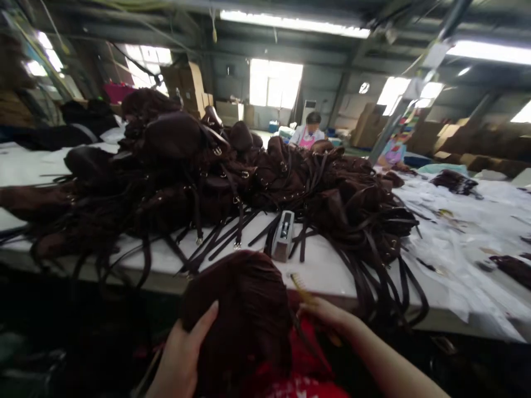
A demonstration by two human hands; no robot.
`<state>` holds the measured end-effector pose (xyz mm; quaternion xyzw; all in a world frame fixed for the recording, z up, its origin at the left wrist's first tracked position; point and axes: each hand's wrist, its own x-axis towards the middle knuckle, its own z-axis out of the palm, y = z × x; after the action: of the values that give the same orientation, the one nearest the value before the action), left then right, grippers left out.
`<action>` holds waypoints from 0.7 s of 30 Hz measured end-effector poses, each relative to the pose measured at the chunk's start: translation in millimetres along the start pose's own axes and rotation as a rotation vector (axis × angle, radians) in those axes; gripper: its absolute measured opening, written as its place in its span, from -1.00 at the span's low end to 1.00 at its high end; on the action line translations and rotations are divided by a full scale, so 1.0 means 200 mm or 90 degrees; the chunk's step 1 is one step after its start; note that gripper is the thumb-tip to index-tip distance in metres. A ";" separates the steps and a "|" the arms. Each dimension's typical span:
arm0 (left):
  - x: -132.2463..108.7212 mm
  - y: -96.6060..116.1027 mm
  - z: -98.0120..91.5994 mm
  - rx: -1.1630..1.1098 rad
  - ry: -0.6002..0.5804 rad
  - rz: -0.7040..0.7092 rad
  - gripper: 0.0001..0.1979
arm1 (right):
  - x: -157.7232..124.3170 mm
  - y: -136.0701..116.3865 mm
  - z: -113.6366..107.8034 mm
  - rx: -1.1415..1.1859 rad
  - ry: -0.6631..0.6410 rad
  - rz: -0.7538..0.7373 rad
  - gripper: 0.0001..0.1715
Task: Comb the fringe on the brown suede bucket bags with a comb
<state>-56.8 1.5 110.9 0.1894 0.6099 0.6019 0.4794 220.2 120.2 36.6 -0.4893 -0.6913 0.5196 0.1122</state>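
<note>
A dark brown piece that looks like a leather bag (240,309) is held upright at the table's front edge. My left hand (182,348) grips its left side, the thumb lying over the front. On the other side, my right hand (326,315) is closed around a small yellow brush (298,284), whose toothed or bristled end points up and left. A dark strap (309,337) hangs below the right hand. Just beyond the bag, a grey metal tool like a stapler (284,235) rests on the white table (327,273).
A large heap of dark brown bags (178,143) with straps and buckles spreads across the table, some straps hanging over the front edge. White sheets (464,232) cover the right side. A metal post (398,116) rises there. A person (307,135) is behind the heap.
</note>
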 end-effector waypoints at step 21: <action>0.10 -0.08 -0.31 0.296 0.102 0.124 -0.48 | 0.39 -0.70 0.39 -0.053 0.052 -0.540 -0.45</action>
<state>-110.9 -19.0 78.3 0.3041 0.7468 0.5017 0.3134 50.5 137.3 91.6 -0.1857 -0.8466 0.3796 0.3235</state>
